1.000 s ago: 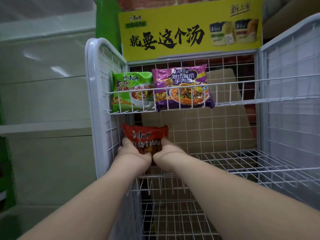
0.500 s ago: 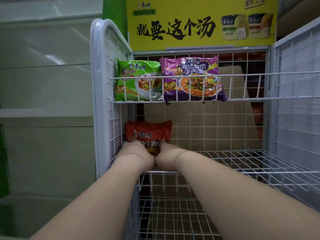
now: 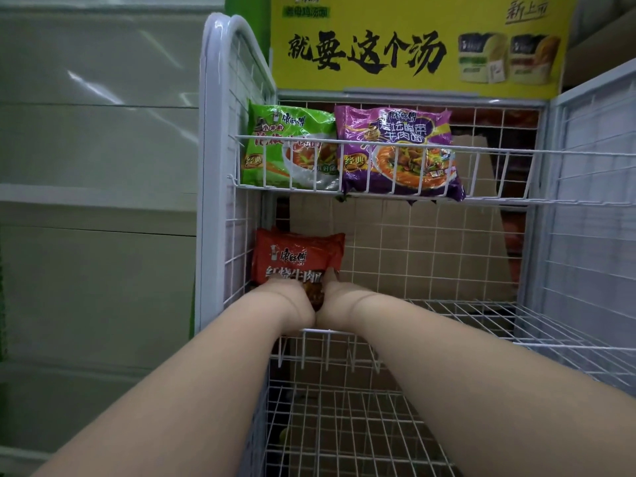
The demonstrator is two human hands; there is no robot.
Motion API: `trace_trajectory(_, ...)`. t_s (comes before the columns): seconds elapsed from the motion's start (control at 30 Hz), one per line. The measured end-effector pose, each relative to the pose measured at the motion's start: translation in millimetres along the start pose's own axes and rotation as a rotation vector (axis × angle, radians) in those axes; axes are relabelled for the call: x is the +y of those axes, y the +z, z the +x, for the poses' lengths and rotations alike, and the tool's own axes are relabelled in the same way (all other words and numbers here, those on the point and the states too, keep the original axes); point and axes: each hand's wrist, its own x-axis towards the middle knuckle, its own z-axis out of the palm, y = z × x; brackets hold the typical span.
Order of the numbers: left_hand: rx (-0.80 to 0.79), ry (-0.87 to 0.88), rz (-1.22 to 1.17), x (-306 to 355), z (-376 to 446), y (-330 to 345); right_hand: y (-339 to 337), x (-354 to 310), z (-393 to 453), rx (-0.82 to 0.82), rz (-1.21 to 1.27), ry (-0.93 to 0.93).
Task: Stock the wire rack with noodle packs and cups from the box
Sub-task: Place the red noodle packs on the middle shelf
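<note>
A yellow sign (image 3: 421,46) with black Chinese characters stands at 12 o'clock, at the top of the view. At its right part, toward 1 o'clock, two product packs are printed. A green strip (image 3: 246,36) shows just beside the left edge of the sign, at 11 o'clock. A pale wall (image 3: 96,201) with horizontal ledges fills the side from 8 to 10 o'clock. Brown cardboard (image 3: 430,249) is at the centre, toward 3 o'clock.
</note>
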Motion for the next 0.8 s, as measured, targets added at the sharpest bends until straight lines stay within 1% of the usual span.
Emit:
trace_trajectory(0.07,0.004,-0.010,-0.022,-0.2,1.9,0.5,-2.2,-2.1,-4.6,0.005,-0.023,0.019)
trace_trajectory(0.1,0.008,-0.010,-0.035,0.0,2.5,0.9,-4.6,-2.4,-9.5,0.034,-0.045,0.016)
trace_trajectory(0.2,0.015,-0.014,-0.069,0.0,4.1,2.7,-13.5,1.2,-33.0,0.251,-0.079,0.003)
trace_trajectory(0.27,0.013,-0.030,-0.114,1.7,2.4,2.0,-14.2,6.0,-46.1,0.349,-0.092,0.012)
trace_trajectory(0.33,0.027,-0.031,-0.140,2.7,2.3,-0.6,-11.0,9.0,-51.5,0.375,-0.117,0.031)
trace_trajectory(0.43,0.058,-0.025,-0.176,-1.3,-4.0,4.5,-4.1,10.8,-53.7,0.336,-0.053,0.057)
trace_trajectory(0.5,0.149,-0.067,-0.164,-7.8,-25.1,2.5,-3.7,9.5,-70.6,0.307,0.009,0.050)
trace_trajectory(0.57,0.289,-0.086,-0.197,-8.7,-27.3,3.6,-6.0,8.0,-69.0,0.324,-0.032,0.048)
trace_trajectory(0.6,0.334,-0.068,-0.198,-6.4,-28.2,-0.7,-10.6,8.6,-69.7,0.342,-0.061,0.040)
trace_trajectory(0.7,0.475,0.033,-0.111,-3.4,-44.3,-12.5,-18.4,11.6,-79.0,0.429,-0.107,-0.035)
trace_trajectory(0.77,0.624,0.155,-0.024,-5.0,-61.5,-9.0,-16.6,17.4,-96.4,0.502,-0.119,-0.131)
trace_trajectory(0.8,0.701,0.227,-0.019,-6.6,-68.7,-4.0,-13.3,21.4,-103.4,0.536,-0.128,-0.184)
